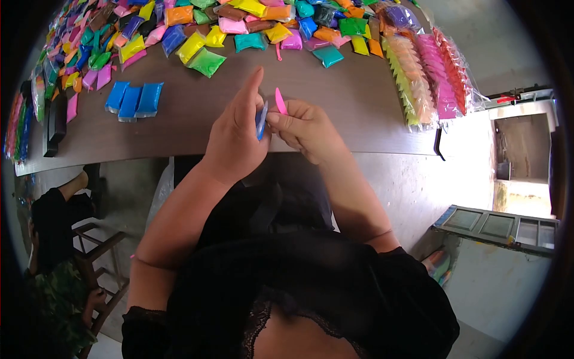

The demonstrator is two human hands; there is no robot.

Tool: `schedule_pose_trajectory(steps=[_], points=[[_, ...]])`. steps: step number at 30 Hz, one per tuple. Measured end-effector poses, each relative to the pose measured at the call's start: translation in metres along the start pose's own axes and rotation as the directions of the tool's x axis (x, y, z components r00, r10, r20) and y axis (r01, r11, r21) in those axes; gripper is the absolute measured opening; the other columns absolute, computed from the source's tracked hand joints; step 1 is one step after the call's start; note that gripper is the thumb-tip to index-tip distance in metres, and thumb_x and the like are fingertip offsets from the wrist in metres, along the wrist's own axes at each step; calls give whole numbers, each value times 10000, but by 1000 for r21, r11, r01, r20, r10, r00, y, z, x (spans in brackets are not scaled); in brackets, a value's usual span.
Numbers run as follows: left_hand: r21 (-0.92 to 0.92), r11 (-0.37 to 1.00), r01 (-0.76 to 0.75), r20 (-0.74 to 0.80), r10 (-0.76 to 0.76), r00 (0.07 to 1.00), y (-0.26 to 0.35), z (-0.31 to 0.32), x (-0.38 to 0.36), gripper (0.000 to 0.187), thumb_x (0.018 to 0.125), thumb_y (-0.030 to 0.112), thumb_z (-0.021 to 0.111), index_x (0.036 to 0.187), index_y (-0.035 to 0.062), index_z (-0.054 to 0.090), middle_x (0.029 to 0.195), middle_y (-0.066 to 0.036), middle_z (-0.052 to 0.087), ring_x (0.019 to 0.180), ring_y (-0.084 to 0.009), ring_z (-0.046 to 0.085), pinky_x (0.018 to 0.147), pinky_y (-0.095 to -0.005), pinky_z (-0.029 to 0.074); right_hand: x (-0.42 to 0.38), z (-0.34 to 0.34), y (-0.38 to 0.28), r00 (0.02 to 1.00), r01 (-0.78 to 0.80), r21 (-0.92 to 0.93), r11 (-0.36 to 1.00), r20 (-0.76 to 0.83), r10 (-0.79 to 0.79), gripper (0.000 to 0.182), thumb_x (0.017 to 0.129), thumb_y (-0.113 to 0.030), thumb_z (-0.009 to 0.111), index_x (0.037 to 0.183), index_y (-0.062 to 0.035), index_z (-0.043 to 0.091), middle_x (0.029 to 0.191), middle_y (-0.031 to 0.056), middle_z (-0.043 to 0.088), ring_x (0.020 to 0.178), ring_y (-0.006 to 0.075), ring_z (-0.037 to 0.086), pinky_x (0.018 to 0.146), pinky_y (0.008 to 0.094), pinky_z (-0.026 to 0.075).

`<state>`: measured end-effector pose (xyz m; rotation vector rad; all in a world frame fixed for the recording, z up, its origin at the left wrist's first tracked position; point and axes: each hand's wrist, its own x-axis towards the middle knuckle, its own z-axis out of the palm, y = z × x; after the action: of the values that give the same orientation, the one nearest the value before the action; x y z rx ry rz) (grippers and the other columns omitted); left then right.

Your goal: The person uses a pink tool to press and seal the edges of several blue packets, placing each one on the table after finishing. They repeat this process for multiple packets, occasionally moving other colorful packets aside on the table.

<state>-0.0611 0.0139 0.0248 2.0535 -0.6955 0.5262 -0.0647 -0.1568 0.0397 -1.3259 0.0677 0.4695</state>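
Observation:
My left hand [236, 131] is raised over the table's front edge, one finger pointing up and the others partly hidden behind. Against its palm side, seen nearly edge-on, it holds a small blue packet [261, 122]. Close beside it, my right hand [311, 128] pinches a bright pink plastic knife [280, 102] between thumb and fingers, blade upward. The thumb tip of the right hand is right at the packet's edge. Several blue packets [130, 103] lie together on the brown table [191, 134] to the left.
A heap of colourful packets [251, 42] covers the table's far side. Bagged stacks of zigzag-edged pieces [427, 78] lie at the right, black bars [55, 122] at the left. A seated person [54, 239] is at the lower left, near a wooden stool [107, 251].

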Motion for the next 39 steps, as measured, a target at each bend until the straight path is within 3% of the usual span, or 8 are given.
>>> schedule_pose_trajectory(steps=[5, 7, 13, 23, 26, 29, 31, 39], points=[[22, 999, -32, 20, 32, 999, -2, -3, -1, 944, 679, -91, 694, 1495, -19, 224, 979, -124, 553, 912, -299, 595, 819, -370, 487, 0, -4, 7, 999, -50, 115, 992, -11, 51, 244, 868, -215, 758, 961, -7, 670, 754, -29, 560, 518, 6, 376, 448, 210, 270], [199, 975, -103, 75, 90, 993, -2, -6, -1, 969, 669, -36, 729, 1505, 43, 246, 1089, -118, 543, 977, -316, 589, 851, -414, 473, -8, 11, -2, 991, 100, -109, 989, -74, -108, 240, 882, -195, 736, 991, 10, 674, 765, -20, 588, 583, 26, 452, 510, 213, 350], [180, 983, -47, 98, 30, 995, 2, -7, 1, 1003, 646, -20, 741, 1514, 78, 248, 1081, -104, 549, 964, -305, 587, 845, -411, 467, -7, 1, -10, 991, -63, -200, 978, -127, 38, 178, 894, -171, 712, 932, 3, 697, 757, 1, 630, 726, 64, 553, 655, 235, 451], [254, 945, -207, 113, 184, 976, 0, -5, 2, 952, 654, 0, 748, 1492, 91, 304, 1073, -92, 560, 943, -290, 595, 800, -402, 467, -15, 3, -15, 984, 89, -329, 940, -115, -133, 196, 885, -156, 702, 929, 35, 707, 728, -24, 605, 674, 52, 525, 592, 246, 428], [186, 973, -139, 113, 119, 986, 5, -5, 5, 926, 662, 4, 748, 1481, 92, 325, 1096, -101, 576, 970, -301, 597, 821, -398, 470, -13, 0, -11, 982, 17, -441, 897, -162, -98, 180, 876, -147, 713, 929, 25, 713, 755, -18, 623, 719, 44, 537, 628, 234, 436], [-76, 994, 75, 148, -63, 987, 2, -10, 4, 862, 698, 38, 772, 1457, 90, 366, 1128, -128, 605, 1020, -314, 608, 872, -398, 482, -11, -1, -9, 978, 34, -248, 968, -192, -84, 160, 868, -127, 719, 921, 23, 716, 777, -7, 639, 737, 51, 550, 643, 234, 446], [-309, 868, 389, 350, -276, 895, -3, -16, -1, 760, 729, 96, 804, 1401, 77, 447, 1121, -160, 636, 1052, -318, 624, 913, -393, 488, -12, -4, -10, 986, 71, -117, 991, -141, -88, 120, 864, -93, 715, 905, 19, 717, 810, 15, 662, 755, 68, 570, 663, 235, 458], [-411, 792, 452, 415, -278, 866, -3, -14, -2, 560, 735, 117, 818, 1249, 68, 600, 1063, -160, 657, 990, -290, 645, 888, -361, 495, -13, -7, -13, 992, 101, -155, 983, -56, -110, 75, 863, -68, 717, 900, -3, 711, 785, 12, 646, 715, 67, 560, 637, 227, 446]])
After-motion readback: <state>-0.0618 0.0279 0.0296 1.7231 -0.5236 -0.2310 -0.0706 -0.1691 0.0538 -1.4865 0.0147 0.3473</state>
